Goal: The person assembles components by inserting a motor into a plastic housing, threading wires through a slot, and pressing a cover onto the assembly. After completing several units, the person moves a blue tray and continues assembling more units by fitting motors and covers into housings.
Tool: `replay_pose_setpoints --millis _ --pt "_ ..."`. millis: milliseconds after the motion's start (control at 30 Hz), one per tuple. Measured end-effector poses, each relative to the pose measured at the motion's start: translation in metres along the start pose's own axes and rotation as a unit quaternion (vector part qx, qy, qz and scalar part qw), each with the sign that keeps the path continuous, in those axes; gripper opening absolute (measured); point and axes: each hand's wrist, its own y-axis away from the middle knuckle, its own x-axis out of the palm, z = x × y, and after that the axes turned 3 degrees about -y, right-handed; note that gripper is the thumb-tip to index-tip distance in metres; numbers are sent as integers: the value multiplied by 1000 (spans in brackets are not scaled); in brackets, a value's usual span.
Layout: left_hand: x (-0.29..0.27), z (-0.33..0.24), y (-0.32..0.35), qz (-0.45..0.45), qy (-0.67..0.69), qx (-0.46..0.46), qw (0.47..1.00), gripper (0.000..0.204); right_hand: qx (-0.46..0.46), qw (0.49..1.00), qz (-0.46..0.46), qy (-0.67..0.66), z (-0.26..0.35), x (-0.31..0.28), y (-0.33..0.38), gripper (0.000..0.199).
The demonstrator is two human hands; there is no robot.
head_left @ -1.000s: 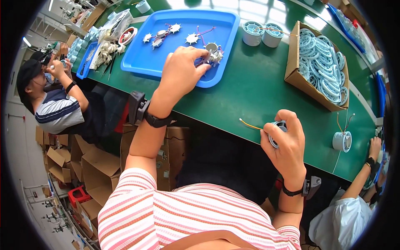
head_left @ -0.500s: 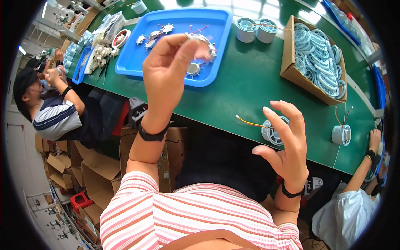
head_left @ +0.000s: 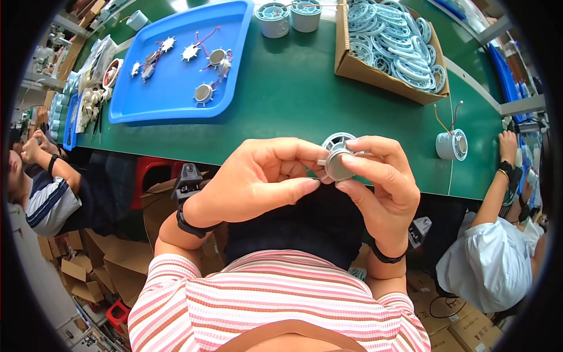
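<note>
Both hands meet over the near edge of the green desk [head_left: 293,100], above the person's lap. The left hand [head_left: 258,179] and the right hand [head_left: 378,182] grasp together one small round grey part [head_left: 338,158], pinched between fingertips and thumbs.

Between the hands and the blue tray [head_left: 176,76] there is a wide bare strip of desk. The tray lies at the far left, and the cardboard box [head_left: 375,64] with pale blue rings stands at the far right, well apart from the hands.

On the tray I count about six small star-shaped parts. Two grey spools [head_left: 290,16] stand at the far edge, and one white spool [head_left: 451,145] with wires stands near the right edge.

One second ago the left hand was reaching into the tray and the right hand alone held the part lower right; now both have come together at the centre.
</note>
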Motion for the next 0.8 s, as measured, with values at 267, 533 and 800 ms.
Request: replay_pose_setpoints --millis 267,533,800 --pt "-13 16 -19 -18 -237 184 954 19 43 997 -64 -15 9 -4 1 40" --pt "-5 41 -18 -113 -240 194 944 12 6 985 -11 174 4 -11 1 40" --pt "-6 52 -19 -107 -146 180 967 10 5 981 17 194 4 -14 -3 38"
